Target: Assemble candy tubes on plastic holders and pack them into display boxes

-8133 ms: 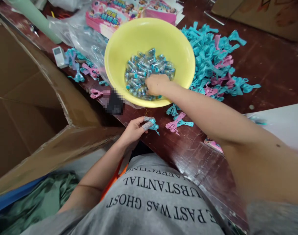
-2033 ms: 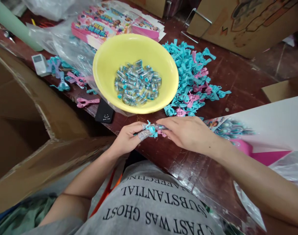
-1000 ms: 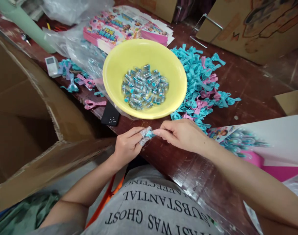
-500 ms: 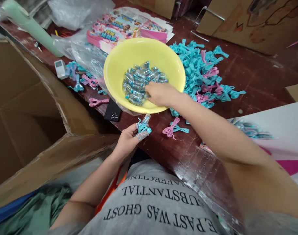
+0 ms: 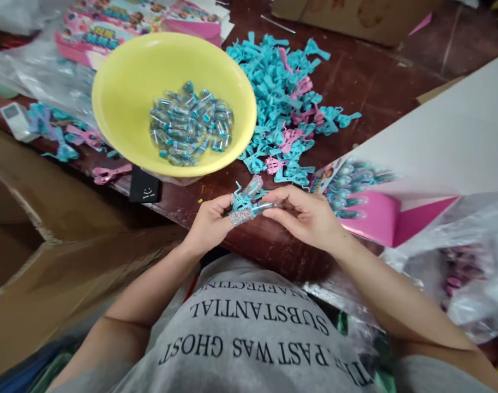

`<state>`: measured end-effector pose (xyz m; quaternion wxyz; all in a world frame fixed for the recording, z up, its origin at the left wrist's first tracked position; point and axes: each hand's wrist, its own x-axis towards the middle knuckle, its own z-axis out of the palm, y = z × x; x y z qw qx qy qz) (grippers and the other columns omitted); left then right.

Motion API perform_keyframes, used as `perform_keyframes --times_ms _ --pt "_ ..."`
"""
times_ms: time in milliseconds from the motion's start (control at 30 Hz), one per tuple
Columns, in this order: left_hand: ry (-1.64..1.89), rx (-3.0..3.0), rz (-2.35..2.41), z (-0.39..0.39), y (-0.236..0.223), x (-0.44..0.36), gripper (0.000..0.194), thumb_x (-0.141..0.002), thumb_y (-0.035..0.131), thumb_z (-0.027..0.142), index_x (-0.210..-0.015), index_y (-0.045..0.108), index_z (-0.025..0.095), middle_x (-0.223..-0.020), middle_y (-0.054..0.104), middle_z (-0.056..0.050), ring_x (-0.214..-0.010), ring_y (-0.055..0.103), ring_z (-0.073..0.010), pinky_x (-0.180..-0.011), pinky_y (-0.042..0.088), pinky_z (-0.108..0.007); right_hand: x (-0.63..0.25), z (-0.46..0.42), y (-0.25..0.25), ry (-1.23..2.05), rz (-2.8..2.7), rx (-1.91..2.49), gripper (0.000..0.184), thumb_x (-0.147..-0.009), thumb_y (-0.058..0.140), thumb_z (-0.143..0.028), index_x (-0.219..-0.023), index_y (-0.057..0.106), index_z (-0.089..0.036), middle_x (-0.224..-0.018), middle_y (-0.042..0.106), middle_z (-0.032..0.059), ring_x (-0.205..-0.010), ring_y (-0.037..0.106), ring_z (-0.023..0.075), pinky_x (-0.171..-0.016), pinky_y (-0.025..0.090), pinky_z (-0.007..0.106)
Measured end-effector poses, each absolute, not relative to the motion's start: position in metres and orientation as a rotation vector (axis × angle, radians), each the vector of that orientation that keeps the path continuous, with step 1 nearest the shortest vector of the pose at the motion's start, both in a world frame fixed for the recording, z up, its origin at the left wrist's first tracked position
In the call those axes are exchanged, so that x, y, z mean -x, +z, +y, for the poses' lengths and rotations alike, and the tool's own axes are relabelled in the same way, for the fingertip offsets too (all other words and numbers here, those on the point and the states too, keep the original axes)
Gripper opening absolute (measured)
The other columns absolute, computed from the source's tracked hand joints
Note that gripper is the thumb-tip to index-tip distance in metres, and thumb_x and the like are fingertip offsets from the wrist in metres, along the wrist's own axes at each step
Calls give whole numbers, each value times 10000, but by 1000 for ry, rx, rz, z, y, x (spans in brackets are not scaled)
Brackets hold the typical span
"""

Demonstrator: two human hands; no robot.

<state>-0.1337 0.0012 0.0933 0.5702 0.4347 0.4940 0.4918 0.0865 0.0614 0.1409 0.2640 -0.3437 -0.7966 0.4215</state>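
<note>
My left hand [image 5: 211, 222], with grey patterned tape around its thumb, is closed on a turquoise plastic clip [image 5: 241, 203]. One clear capsule [image 5: 252, 187] stands out from the clip's far side. Between the fingertips of my right hand [image 5: 304, 215] is a second clear capsule [image 5: 264, 207], its near end touching the clip. Just beyond both hands, a yellow basin [image 5: 121, 136] holds many similar capsules [image 5: 187, 123] with blue ends. A heap of turquoise clips [image 5: 269, 93], mixed with some pink clips [image 5: 290, 139], lies to the basin's right.
An open white and pink box [image 5: 371, 218] with filled clear pieces stands at right, beside a plastic bag [image 5: 473, 262]. Printed boxes [image 5: 109, 24] lie behind the basin. A black card [image 5: 144, 185] and a white device [image 5: 17, 121] are at left, near a large carton [image 5: 69, 262].
My right hand has come out of the basin with a capsule and brought it to the clip in my left hand. The view has shifted to the right.
</note>
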Motion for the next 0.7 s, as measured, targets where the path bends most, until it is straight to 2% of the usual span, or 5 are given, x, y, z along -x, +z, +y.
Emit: perform_keyframes --times_ms 200,400,533,633,700 --pt "1080 -1452 1307 -2 84 118 296 -919 821 415 -1122 838 200 -1082 830 -67 -960 745 -224 -912 599 -349 -120 47 136 1427 -1952 1153 348 -997 711 -531 -1106 695 -200 -738 762 -19 -615 710 126 -598 540 251" --pt "956 -1485 1196 10 93 87 309 -954 802 364 -1227 785 221 -1163 821 -64 -1028 773 -228 -953 621 -356 -159 27 147 1351 -1892 1154 658 -932 803 -496 -1510 573 -285 -1252 779 41 -761 736 116 -691 606 265" --pt "912 -1727 993 23 109 47 524 -942 822 383 -1394 619 213 -1172 802 -91 -1002 791 -222 -856 649 -311 -194 14 160 1143 -1936 1142 345 -985 763 -458 -1271 711 -271 -1101 803 14 -918 764 181 -831 631 337" --pt "972 -1962 1032 49 123 23 741 -916 841 477 -1515 502 202 -1421 696 -172 -1292 708 -305 -1070 613 -428 -246 16 177 784 -1842 1246 189 -1009 745 -411 -1173 745 -316 -1120 800 5 -972 762 206 -897 628 391" --pt "975 -2162 1082 77 133 9 617 -973 762 486 -1477 556 196 -1517 631 -180 -1459 582 -342 -1238 484 -514 -286 30 184 565 -1839 1403 199 -1013 729 -437 -1179 744 -329 -1139 790 26 -971 753 238 -863 622 420"
